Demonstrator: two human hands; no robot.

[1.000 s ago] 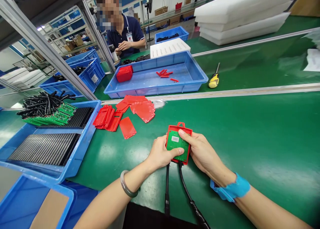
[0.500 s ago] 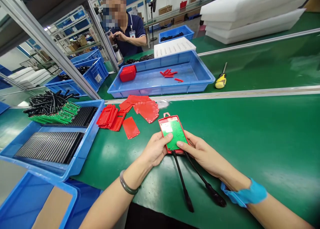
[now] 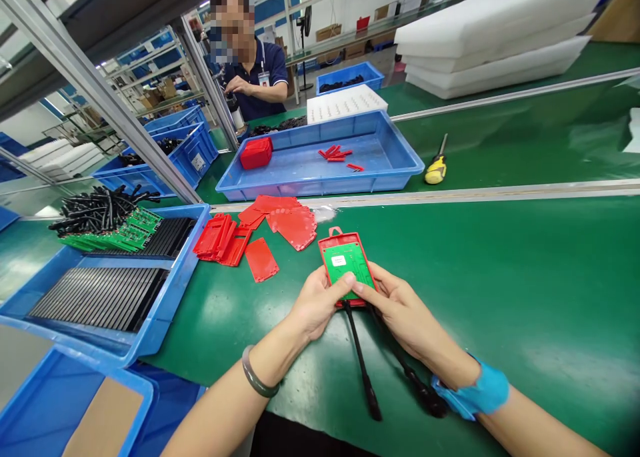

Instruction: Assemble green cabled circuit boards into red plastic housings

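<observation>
A green circuit board (image 3: 350, 260) lies in a red plastic case (image 3: 327, 244) with a small loop at its top. My left hand (image 3: 317, 300) grips the case's left side, its thumb on the lower board. From the right, my right hand (image 3: 400, 307) holds the same case, and its thumb tip meets the left thumb near the board's bottom. Two black cables (image 3: 361, 364) run from the lower edge down over the green table (image 3: 500, 297). Flat red plates (image 3: 261, 260) and red frames (image 3: 220, 238) lie beyond my left hand.
A blue tray (image 3: 185, 290) of black parts and cabled boards stands left. Behind the rail, another blue tray (image 3: 320, 185) holds red pieces, beside a yellow screwdriver (image 3: 436, 169). White foam sheets (image 3: 490, 37) are stacked far right. A person (image 3: 265, 77) works across the table.
Both thumbs have come together on the lower board, my left thumb shifting down and right. The white label now shows without glare. The view has shifted slightly, and the other person's hands have moved.
</observation>
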